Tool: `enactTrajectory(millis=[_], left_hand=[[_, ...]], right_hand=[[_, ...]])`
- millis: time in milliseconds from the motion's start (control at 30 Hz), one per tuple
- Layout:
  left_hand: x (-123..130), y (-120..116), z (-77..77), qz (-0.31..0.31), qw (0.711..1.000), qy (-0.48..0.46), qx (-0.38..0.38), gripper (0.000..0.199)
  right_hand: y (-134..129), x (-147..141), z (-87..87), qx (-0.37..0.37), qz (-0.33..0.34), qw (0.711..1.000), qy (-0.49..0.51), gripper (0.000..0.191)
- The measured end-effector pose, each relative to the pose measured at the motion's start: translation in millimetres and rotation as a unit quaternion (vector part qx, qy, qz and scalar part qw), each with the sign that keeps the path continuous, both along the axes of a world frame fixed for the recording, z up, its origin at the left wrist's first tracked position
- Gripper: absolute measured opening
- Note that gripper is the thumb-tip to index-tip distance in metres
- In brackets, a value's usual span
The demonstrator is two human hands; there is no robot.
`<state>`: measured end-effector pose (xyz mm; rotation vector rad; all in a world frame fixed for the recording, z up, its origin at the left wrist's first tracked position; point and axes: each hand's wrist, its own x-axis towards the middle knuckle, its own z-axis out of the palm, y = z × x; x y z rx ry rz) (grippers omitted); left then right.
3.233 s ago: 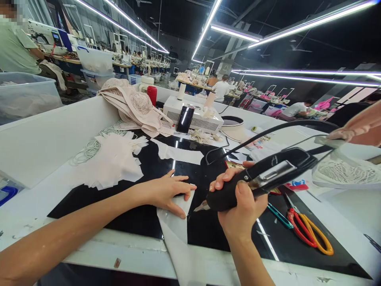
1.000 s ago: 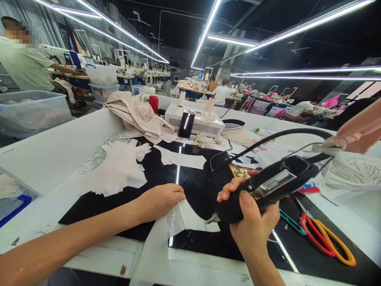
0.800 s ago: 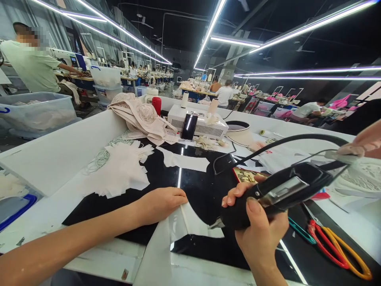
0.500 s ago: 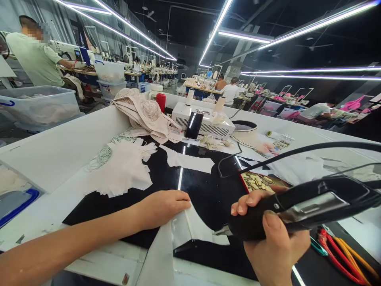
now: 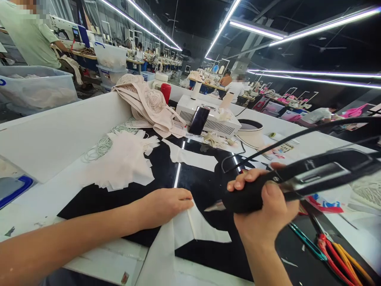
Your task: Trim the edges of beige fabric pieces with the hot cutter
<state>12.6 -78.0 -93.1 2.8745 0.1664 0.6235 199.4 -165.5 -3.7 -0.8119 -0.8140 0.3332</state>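
My left hand (image 5: pixel 169 202) pinches the top of a pale fabric piece (image 5: pixel 205 228) between thumb and fingertips. A narrow raised strip (image 5: pixel 191 224) runs down this piece, and its lower part hangs over the table's front edge. My right hand (image 5: pixel 264 198) is wrapped round a black corded handheld tool (image 5: pixel 297 178) with a pointed metal tip (image 5: pixel 216 206). That tip is held above the black work surface (image 5: pixel 205 190), right of the fabric and apart from it. Another cut white piece (image 5: pixel 193 159) lies flat beyond my left hand.
Stacked pale pieces (image 5: pixel 119 163) and green cord (image 5: pixel 102 149) lie left. Behind are beige bra cups (image 5: pixel 149 99), a phone (image 5: pixel 199 120) and a white machine (image 5: pixel 220 125). Scissors (image 5: pixel 326 238) with red handles sit at right. A co-worker (image 5: pixel 29 35) sits far left.
My right hand has raised the tool away from the fabric's right edge, and the tip has come up and left. My left hand keeps its pinch. The view has shifted slightly.
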Motion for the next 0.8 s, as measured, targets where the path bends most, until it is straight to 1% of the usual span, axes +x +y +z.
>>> enactTrajectory(millis=[100,200,433,633,800], left_hand=[[0,0,-1.4,-0.005,1.000,-0.006,0.004,0.040],[0,0,-1.4,-0.003,1.000,-0.005,0.002,0.039],[0,-1,-0.2,-0.001,1.000,0.013,-0.020,0.036],[1,0,1.4,-0.005,1.000,0.002,-0.018,0.036],[1,0,2.5,-0.004,1.000,0.002,-0.011,0.040]], right_hand=[[18,-5,-4.0,0.001,0.012,1.000,-0.003,0.036],[26,-7,-7.8,0.003,0.017,1.000,-0.007,0.033],[32,-10,-11.0,0.008,0.031,1.000,0.000,0.033],[33,-13,-13.6,0.012,0.037,0.999,0.003,0.039],[34,-15,-14.5,0.006,0.026,1.000,0.004,0.040]])
